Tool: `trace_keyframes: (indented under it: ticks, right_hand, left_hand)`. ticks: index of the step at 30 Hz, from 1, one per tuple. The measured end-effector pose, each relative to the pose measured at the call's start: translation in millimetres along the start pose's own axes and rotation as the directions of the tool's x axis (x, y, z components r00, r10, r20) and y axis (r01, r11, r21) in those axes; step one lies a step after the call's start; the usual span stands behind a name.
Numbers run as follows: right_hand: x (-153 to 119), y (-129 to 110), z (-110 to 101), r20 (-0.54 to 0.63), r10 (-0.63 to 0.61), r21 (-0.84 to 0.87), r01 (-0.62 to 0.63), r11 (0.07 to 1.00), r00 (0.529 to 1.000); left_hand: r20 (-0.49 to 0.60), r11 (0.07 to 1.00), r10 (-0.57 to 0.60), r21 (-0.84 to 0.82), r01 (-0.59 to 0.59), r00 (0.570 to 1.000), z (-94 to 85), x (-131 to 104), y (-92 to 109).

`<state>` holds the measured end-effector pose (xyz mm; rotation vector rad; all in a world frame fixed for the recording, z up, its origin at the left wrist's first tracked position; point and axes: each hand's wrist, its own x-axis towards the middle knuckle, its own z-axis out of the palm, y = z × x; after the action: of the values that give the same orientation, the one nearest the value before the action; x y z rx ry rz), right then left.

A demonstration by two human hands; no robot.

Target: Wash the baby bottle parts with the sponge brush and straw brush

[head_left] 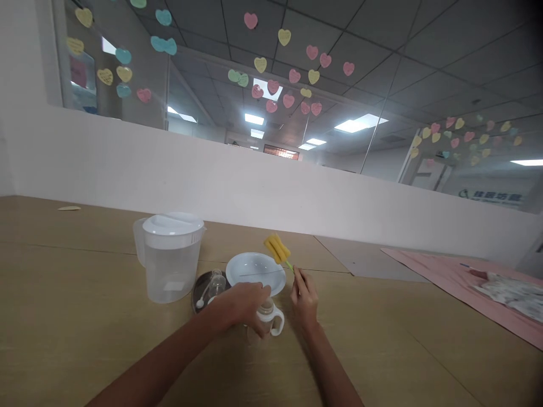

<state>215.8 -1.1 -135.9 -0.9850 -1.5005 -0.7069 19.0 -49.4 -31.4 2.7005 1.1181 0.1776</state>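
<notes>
In my right hand (304, 297) is the green handle of a bottle brush (276, 249), its yellow sponge head raised above the table beside the bowl. My left hand (244, 308) is closed around a clear bottle (266, 308) with white handles, partly hidden by the fingers. The bottle's mouth faces up, and the brush is apart from it. Just behind both hands sits a white bowl (237, 264). To the left, a dark round tray (197, 289) carries a small clear bottle part (217, 284) and a white spoon-like piece (200, 303); my left forearm covers its front.
A large translucent lidded pitcher (172, 265) stands left of the tray. On the right, a pink cloth (428, 271) lies with a bunched whitish fabric (513, 294) on it. A white wall (254, 189) with windows above runs along the table's (382, 339) back.
</notes>
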Motion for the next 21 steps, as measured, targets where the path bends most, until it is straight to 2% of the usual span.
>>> trace_keyframes:
  ticks: [2,5,7,9,12,15,18,21]
  right_hand:
    - [-1,1,0,0.002,-0.002,-0.001,0.002,1.000,1.000]
    - [0,0,-1,0.011,-0.012,-0.024,0.013,1.000,1.000]
    - [2,-2,-3,-0.004,0.021,-0.072,-0.022,0.997,1.000]
    - [4,-5,-5,-0.045,0.097,-0.104,-0.101,0.989,0.994]
    - [7,-8,-9,-0.094,0.217,-0.040,-0.222,0.974,0.972]
    - [9,-10,-13,-0.024,0.266,0.111,-0.261,0.959,0.964]
    - [10,-11,-14,0.093,0.168,0.227,-0.186,0.956,0.981]
    - [12,-11,-14,0.199,0.044,0.211,-0.087,0.974,0.979]
  left_hand:
    - [0.017,0.998,0.061,0.016,-0.061,0.998,2.0,3,1]
    - [0.047,0.986,0.155,-0.072,-0.151,0.987,-10.4,0,1]
    - [0.002,0.971,0.190,-0.149,-0.188,0.982,-24.7,-4,2]
    - [-0.110,0.962,0.160,-0.206,-0.180,0.981,-38.4,-9,1]
    - [-0.301,0.964,0.030,-0.244,-0.108,0.953,-49.9,-10,-7]
    - [-0.423,0.982,-0.098,-0.189,0.018,0.901,-49.3,-4,-21]
    - [-0.504,0.984,-0.176,-0.078,0.159,0.846,-45.7,3,-32]
    - [-0.557,0.969,-0.169,0.056,0.240,0.813,-46.5,5,-38]
